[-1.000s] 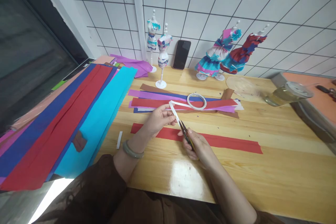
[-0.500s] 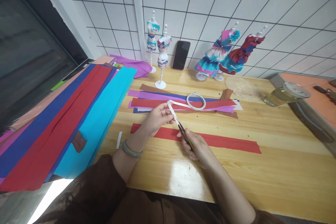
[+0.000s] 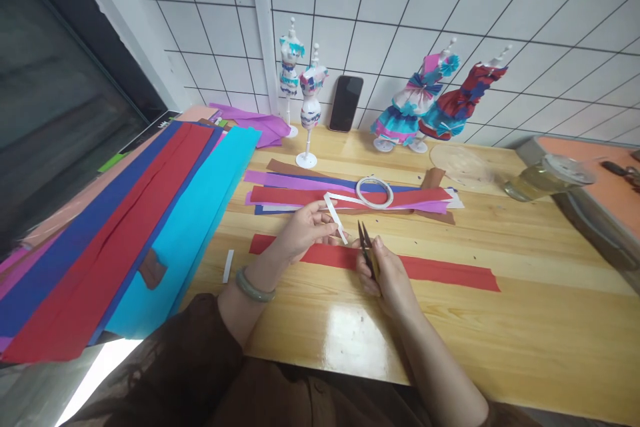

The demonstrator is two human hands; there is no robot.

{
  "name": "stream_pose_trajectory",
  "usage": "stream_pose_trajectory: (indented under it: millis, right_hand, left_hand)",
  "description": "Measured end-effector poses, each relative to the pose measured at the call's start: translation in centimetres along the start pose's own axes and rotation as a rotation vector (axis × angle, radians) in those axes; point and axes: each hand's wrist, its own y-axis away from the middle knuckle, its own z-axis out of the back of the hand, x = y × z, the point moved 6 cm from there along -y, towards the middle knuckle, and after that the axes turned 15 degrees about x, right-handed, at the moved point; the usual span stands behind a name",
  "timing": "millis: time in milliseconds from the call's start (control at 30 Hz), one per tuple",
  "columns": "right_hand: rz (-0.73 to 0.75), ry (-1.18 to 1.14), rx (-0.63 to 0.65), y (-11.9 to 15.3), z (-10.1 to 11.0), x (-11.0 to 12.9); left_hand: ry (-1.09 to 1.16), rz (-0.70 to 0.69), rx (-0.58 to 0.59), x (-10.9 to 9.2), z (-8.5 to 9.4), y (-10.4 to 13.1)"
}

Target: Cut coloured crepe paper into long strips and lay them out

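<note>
Tape strip [image 3: 335, 213] (white) in left hand [image 3: 305, 230] grip, beside scissors [image 3: 367, 248].

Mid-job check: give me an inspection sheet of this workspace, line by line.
Surface: wooden table, glossy, glare near front edge.
Job's things: white tape strip running from tape roll; small snips; red paper strip under the hands.
Clutter: coloured paper sheets at left, strip pile, four dressed mini mannequins, phone, lidded cup.
Hands: left hand pinches the tape strip; right hand holds the snips, blades apart.
Cables: nothing seen.
Surroundings: white tiled wall.
</note>
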Motion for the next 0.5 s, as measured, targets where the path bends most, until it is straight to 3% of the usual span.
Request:
stream_pose_trajectory:
  millis: [133,500]
  right_hand:
    - [-0.113,0.070,0.071,0.08,-0.66,-0.62]
    - [-0.166,0.020,0.125,0.02,-1.13,-1.15]
  left_hand:
    - [-0.015,0.001,-0.026,-0.14,0.29,0.00]
    - [-0.091,-0.007,-0.031,-0.41,0.51,-0.02]
